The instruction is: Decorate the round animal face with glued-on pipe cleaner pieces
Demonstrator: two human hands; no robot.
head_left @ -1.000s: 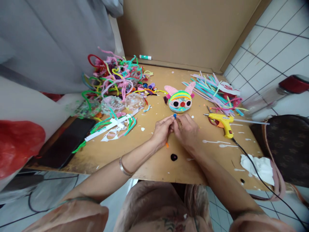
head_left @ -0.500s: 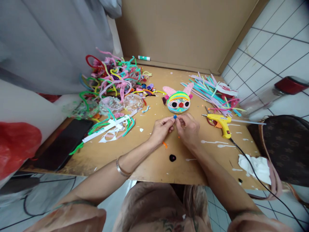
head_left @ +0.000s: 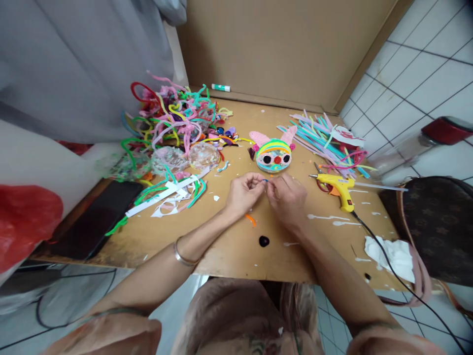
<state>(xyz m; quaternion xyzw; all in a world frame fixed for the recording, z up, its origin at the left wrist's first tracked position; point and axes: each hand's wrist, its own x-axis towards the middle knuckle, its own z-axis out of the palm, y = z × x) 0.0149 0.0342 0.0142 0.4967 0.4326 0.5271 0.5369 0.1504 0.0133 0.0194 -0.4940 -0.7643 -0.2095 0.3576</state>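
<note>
Between the fingertips of both hands is a small blue piece, mostly covered, perhaps a bit of coiled pipe cleaner. My left hand pinches it from one side. My right hand closes on it from the other, thumb and fingers together. Just beyond the hands sits a pipe-cleaner animal face with pink ears, round black eyes and a red nose. Nearer me lie a black coiled disc and an orange scrap.
A yellow glue gun lies at the right, its cord trailing off the table. Behind it are loose pipe cleaners. A tangled pipe-cleaner heap, paper scraps and a black phone occupy the left. A brown bag stands far right.
Both hands have shifted slightly left, and the blue piece is now more hidden between the fingertips. The things on the table stay in place.
</note>
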